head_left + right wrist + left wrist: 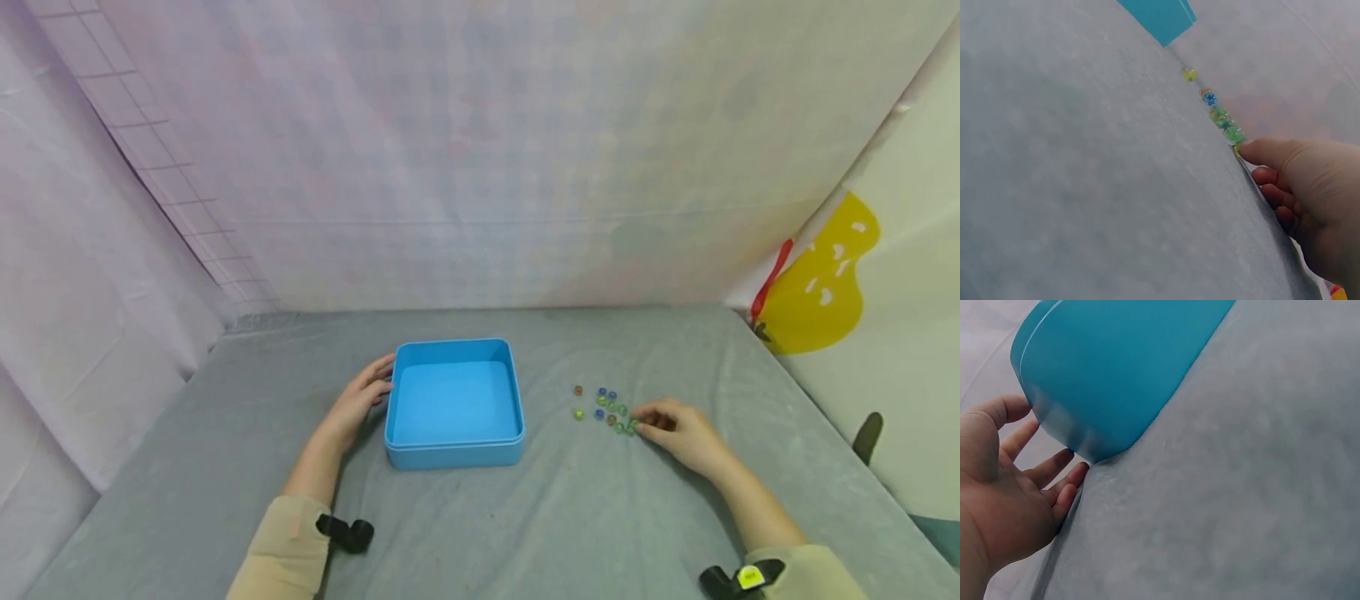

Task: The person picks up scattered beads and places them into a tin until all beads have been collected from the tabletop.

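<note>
A square blue box (454, 455) without a lid stands on the grey cloth, and nothing lies inside it. Against its left side rest the fingertips of my left hand (363, 402), the fingers loosely extended along the wall (1091, 375). To the right of the box lies a loose group of glass marbles (612, 420), green, blue, brown and yellow. At the right edge of this group my right hand (686, 435) pinches a yellow-green marble (1237, 150) between thumb and forefinger, the other fingers curled. The fingertips mostly hide that marble.
Grey cloth (570, 525) covers the table. A pale checked curtain (480, 167) hangs behind it, with more hanging cloth at both sides. A yellow printed shape (817, 300) shows on the right cloth. Small black cameras (348, 533) sit on both wrists.
</note>
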### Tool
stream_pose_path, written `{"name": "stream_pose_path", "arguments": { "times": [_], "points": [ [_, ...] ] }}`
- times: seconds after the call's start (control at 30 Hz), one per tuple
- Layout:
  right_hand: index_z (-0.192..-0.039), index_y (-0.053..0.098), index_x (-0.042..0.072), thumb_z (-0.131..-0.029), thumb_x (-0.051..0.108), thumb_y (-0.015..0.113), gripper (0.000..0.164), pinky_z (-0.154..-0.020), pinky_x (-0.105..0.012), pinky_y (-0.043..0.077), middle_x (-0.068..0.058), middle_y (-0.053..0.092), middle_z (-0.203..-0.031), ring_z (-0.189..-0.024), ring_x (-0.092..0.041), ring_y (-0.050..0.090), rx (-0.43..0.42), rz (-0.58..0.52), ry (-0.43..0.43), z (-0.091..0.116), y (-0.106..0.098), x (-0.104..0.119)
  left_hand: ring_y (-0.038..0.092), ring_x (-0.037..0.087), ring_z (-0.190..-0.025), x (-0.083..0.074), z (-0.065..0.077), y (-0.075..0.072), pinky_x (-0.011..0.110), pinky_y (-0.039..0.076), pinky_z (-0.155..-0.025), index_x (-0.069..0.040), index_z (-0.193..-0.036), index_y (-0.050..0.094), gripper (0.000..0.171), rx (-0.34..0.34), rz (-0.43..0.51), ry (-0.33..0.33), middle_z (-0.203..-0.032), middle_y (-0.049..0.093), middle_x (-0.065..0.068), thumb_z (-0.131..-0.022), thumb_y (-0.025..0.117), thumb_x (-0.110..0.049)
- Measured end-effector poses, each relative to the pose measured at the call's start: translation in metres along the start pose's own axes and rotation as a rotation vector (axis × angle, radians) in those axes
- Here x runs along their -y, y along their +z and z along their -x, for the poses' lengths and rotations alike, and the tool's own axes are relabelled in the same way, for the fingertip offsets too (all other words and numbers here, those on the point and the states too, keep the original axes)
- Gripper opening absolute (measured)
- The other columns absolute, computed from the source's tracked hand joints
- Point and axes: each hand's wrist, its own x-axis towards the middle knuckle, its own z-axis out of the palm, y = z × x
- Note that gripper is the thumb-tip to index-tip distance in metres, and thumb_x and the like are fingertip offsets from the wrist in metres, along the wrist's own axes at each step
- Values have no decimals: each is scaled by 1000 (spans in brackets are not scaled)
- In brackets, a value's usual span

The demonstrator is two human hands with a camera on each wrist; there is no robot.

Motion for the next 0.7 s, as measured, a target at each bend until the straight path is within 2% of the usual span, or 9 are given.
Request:
{"name": "stream_pose_path", "arguments": {
  "times": [0.43,0.7],
  "points": [
    [-96,71,7,-87,12,72,11,-61,-27,43,2,59,-81,-71,-10,51,-21,5,-2,0,3,1,23,31,-139,7,1,-3,54,19,-107,-13,-150,31,53,26,30,15,-152,29,15,-99,47,-14],
    [-94,71,9,-86,14,73,10,-61,-27,43,4,59,-80,-70,-9,51,-41,27,-5,1,4,1,25,28,-138,9,-2,-2,53,20,-105,-18,-149,34,51,22,47,18,-152,31,10,-100,47,-16]
  ]
}}
